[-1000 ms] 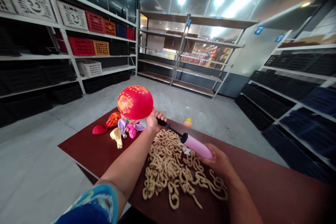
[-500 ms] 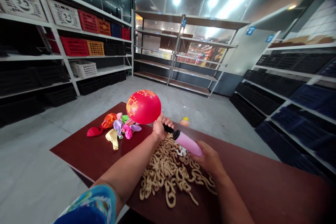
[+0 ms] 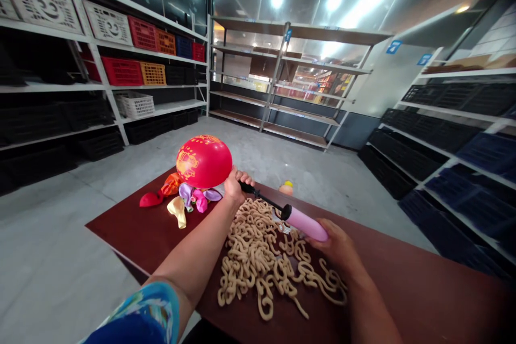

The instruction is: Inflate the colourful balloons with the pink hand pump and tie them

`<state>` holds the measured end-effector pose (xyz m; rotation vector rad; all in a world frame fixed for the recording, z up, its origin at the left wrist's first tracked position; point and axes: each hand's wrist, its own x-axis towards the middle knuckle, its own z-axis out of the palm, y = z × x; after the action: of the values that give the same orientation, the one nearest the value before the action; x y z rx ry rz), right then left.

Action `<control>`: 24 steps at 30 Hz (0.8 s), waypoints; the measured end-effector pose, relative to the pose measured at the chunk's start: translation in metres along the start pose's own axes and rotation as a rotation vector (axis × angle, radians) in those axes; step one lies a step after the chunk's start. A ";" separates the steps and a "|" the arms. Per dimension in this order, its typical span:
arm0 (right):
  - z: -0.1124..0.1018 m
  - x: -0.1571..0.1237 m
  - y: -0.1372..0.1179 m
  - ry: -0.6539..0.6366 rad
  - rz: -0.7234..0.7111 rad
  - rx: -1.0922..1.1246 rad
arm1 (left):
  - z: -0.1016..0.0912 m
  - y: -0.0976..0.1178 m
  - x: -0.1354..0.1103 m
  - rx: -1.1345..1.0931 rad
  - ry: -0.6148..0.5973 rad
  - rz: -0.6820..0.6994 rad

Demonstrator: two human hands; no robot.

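Observation:
A red balloon (image 3: pixel 203 160) with gold print is part-inflated and sits on the far end of a hand pump. My left hand (image 3: pixel 236 186) is closed round the balloon's neck at the pump's tip. The pump has a pink barrel (image 3: pixel 307 223) and a black rod (image 3: pixel 264 201) drawn out of it. My right hand (image 3: pixel 341 247) grips the near end of the pink barrel. Both hands hover over the dark red table (image 3: pixel 137 234).
A heap of tan foam letters (image 3: pixel 262 260) lies under the pump. Several limp coloured balloons (image 3: pixel 181 200) lie at the table's far left. A small yellow and orange toy (image 3: pixel 287 188) sits at the far edge. Shelves with crates (image 3: pixel 124 71) line the left and right walls.
The pump's rod, pushed in half a second ago, is drawn out again. My right hand has pulled the barrel back towards me. The balloon has shifted left.

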<state>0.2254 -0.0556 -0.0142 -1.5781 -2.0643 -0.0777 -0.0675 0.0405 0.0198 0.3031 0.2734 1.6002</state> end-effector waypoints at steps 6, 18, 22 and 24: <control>0.004 0.002 -0.017 -0.046 -0.082 -0.046 | 0.009 -0.033 -0.017 0.028 -0.033 -0.092; -0.001 0.003 -0.012 -0.092 -0.027 0.047 | 0.002 -0.006 -0.001 0.032 0.017 -0.002; -0.001 0.000 0.004 -0.085 0.004 0.015 | -0.001 0.003 0.003 0.026 0.065 0.017; 0.000 -0.001 0.006 -0.079 0.001 -0.002 | 0.001 -0.004 0.000 0.014 0.068 0.002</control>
<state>0.2309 -0.0543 -0.0165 -1.6073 -2.1234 -0.0172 -0.0639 0.0404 0.0192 0.2607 0.3368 1.6134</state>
